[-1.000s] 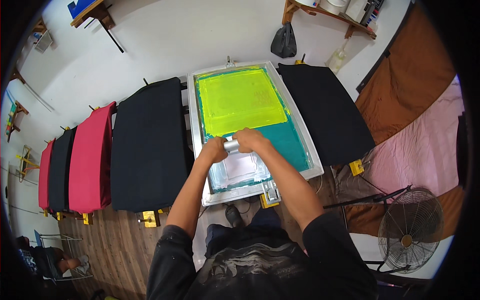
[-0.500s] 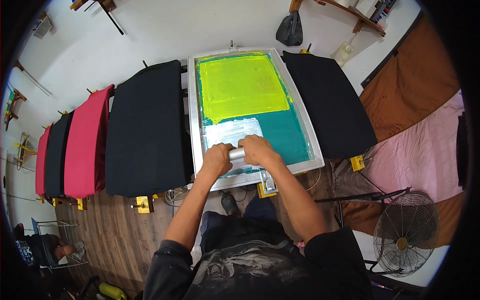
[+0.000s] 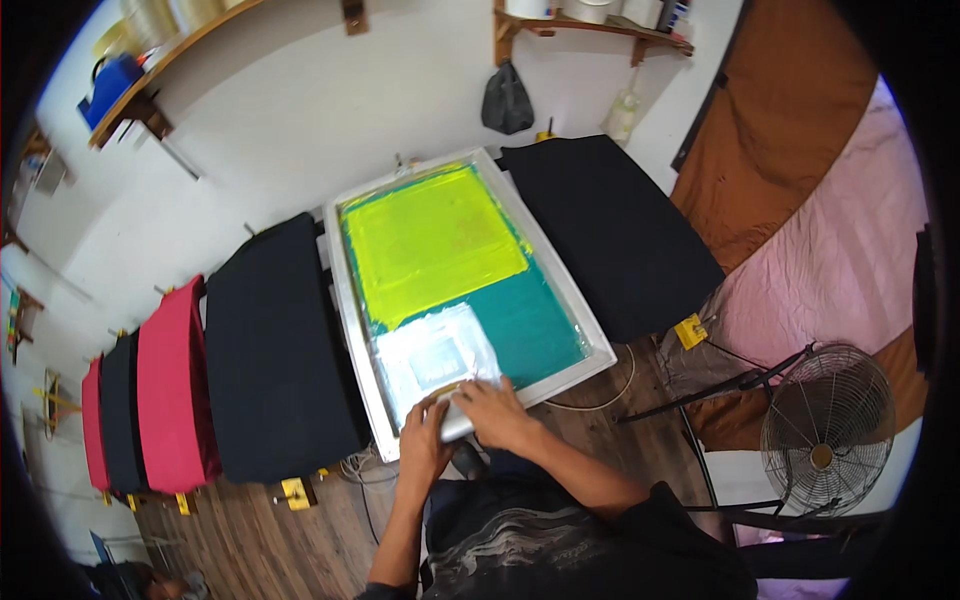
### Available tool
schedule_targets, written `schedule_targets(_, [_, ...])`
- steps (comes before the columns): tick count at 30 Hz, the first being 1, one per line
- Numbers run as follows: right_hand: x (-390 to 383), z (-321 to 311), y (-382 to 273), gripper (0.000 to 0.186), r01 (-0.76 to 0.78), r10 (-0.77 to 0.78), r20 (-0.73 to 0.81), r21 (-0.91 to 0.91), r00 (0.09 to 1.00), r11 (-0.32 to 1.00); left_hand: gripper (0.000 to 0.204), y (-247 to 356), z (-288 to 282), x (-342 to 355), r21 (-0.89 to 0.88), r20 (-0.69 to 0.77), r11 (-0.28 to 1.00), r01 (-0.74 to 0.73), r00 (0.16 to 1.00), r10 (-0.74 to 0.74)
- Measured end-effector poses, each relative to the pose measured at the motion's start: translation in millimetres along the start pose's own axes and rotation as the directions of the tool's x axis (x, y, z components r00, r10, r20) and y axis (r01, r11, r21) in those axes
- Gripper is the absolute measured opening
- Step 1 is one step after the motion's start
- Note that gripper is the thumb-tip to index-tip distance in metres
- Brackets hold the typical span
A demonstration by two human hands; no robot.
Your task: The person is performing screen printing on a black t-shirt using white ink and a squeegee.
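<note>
A screen-printing frame (image 3: 548, 263) with pale metal edges lies in front of me, turned a little to the left. Bright yellow-green covers the far part of its mesh (image 3: 430, 240); the near right part is dark green. White ink (image 3: 420, 345) coats the near left corner, where a small design shows faintly. At the frame's near edge my left hand (image 3: 424, 440) and my right hand (image 3: 492, 413) close side by side round a squeegee (image 3: 447, 392). Most of it is hidden by my fingers; a thin yellowish edge shows between them.
Black fabric-covered boards flank the frame, one at right (image 3: 615, 240) and one at left (image 3: 275, 350); red (image 3: 172, 385) and dark ones continue leftward. A wire-caged fan (image 3: 825, 430) stands at lower right. Shelves (image 3: 180, 60) and a black bag (image 3: 507, 100) are along the wall.
The squeegee and both hands have come closer to me, to the frame's near edge. My view has tilted and shifted, so the frame appears rotated and lower.
</note>
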State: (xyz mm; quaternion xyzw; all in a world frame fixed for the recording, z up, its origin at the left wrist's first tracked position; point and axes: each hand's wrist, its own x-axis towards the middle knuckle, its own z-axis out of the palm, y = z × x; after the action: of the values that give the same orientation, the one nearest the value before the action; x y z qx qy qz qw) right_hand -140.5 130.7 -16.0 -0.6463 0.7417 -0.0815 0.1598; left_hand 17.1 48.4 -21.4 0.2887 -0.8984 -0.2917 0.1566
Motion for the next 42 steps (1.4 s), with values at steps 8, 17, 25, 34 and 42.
schedule_targets(8, [-30.4,-44.0,52.3,0.070,-0.004,-0.051,0.199,0.267,0.979,0.964,0.076,4.7,7.2,-14.9,0.038,0.093,0.991,0.125,0.987,-0.128])
schedule_targets(17, [-51.6,-113.2,179.3,0.050,-0.405,0.398,0.080,0.114,0.914,0.907,0.046,-7.4,-21.6,-12.4,-0.190,-0.267,0.942,0.276,0.909,-0.320])
schedule_targets(25, [-36.5,-41.7,221.6,0.057,-0.759,0.720,0.242,0.256,0.650,0.599,0.066,-89.3,18.2,-8.9,-0.381,-0.400,0.655,0.652,0.523,-0.753])
schedule_targets(34, [-42.2,-6.4,246.3,0.035,-0.565,0.684,0.005,0.569,0.729,0.598,0.048,-122.5,27.0,-23.2,-0.468,-0.192,0.592,0.656,0.579,-0.792])
schedule_targets(42, [-35.8,9.1,250.8,0.050,-0.519,0.727,-0.044,0.671,0.686,0.530,0.050,-92.8,19.5,-7.8,-0.342,-0.223,0.647,0.682,0.610,-0.760])
